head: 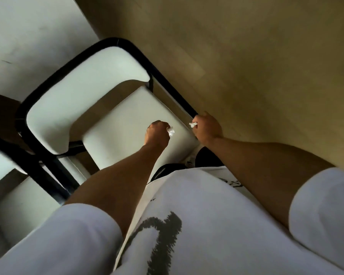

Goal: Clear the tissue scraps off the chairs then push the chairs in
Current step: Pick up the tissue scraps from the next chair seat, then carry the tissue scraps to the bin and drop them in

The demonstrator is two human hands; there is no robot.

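We are standing over the nearer chair (127, 116), its white seat just beyond our knees and its black-framed backrest toward the far left, by the white table (28, 36). Our left hand (157, 133) is curling over the seat, its fingers pinching a tissue scrap (170, 131). Our right hand (207, 129) is closing its fingers round a second scrap (193, 125) at the seat's right edge, beside the black frame rail. No other scraps are showing on this seat. We judge the picking here is nearly finished, so we are keeping both scraps bunched tight. A second chair (2, 161) is waiting at the left; its seat is mostly hidden.
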